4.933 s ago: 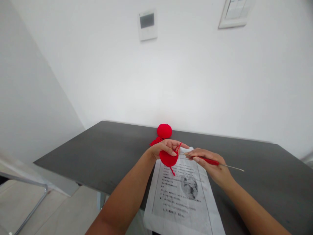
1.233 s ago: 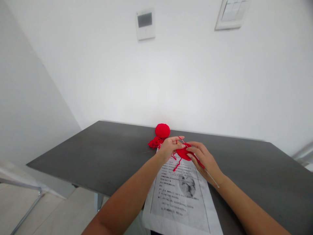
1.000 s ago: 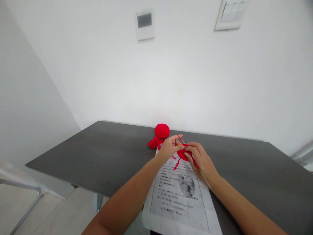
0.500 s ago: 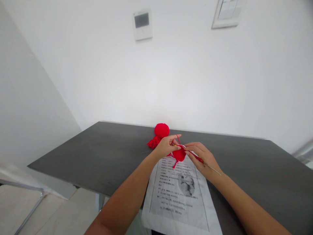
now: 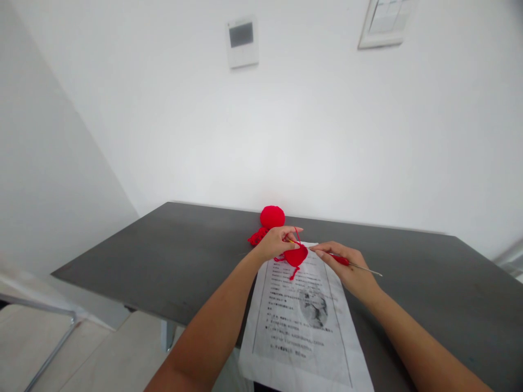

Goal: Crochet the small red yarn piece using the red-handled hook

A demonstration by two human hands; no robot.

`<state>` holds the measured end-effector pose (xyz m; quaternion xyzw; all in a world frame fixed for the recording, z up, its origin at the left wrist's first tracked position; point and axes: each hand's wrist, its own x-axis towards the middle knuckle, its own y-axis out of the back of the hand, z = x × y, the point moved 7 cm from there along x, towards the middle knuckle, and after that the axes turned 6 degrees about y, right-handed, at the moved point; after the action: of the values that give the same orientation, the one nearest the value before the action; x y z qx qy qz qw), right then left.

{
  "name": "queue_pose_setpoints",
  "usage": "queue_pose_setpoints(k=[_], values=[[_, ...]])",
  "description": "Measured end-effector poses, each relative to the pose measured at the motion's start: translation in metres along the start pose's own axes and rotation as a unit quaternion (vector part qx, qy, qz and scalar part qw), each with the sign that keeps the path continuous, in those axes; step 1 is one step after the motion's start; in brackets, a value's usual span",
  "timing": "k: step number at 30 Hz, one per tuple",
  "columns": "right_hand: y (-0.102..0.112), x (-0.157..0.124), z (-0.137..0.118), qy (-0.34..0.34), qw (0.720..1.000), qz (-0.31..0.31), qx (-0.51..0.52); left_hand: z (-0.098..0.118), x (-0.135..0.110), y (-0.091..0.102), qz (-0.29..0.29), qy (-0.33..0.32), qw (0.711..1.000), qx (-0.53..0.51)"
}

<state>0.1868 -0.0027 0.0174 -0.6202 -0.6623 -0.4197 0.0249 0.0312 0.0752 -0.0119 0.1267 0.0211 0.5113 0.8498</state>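
Note:
Between thumb and fingers, my left hand (image 5: 278, 241) pinches a small red crochet piece (image 5: 296, 256), and a strand of red yarn runs up over its index finger. A short red tail hangs below the piece. My right hand (image 5: 347, 267) grips a crochet hook (image 5: 342, 260) with a red handle and thin metal ends; one end points at the piece's right edge, the other sticks out past the hand. Whether the hook tip is inside a stitch is too small to tell. A bit of yellow shows by my left fingers.
Behind my left hand, a red yarn ball (image 5: 272, 216) sits near the wall, with an openwork red piece (image 5: 258, 237) beside it. A printed sheet (image 5: 302, 337) lies under my hands on the dark table (image 5: 163, 256). Two white panels hang on the wall.
My right hand has drawn the hook to the right, away from the crochet piece, so a gap now shows between the hands. The left hand keeps its pinch. The view has shifted slightly.

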Motion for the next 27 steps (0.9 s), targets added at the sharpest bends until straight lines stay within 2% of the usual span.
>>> queue_pose_setpoints(k=[7, 12, 18, 24, 27], values=[[0.004, 0.001, 0.004, -0.053, 0.996, 0.011, 0.073, 0.0, -0.001, 0.002, -0.002, 0.025, 0.999, -0.034], [0.002, 0.001, 0.007, -0.063, 0.987, 0.029, 0.148, -0.005, -0.001, -0.003, -0.045, 0.054, 0.99, -0.118], [0.0, -0.001, 0.001, -0.007, 0.991, 0.045, 0.127, -0.003, -0.005, -0.01, -0.099, 0.078, 0.979, -0.163], [-0.005, -0.004, -0.015, 0.123, 0.987, 0.025, 0.096, -0.001, -0.008, -0.019, -0.138, 0.084, 0.968, -0.191], [-0.01, -0.005, -0.019, 0.171, 0.983, -0.006, 0.059, -0.003, -0.009, -0.026, -0.16, 0.103, 0.96, -0.206]])
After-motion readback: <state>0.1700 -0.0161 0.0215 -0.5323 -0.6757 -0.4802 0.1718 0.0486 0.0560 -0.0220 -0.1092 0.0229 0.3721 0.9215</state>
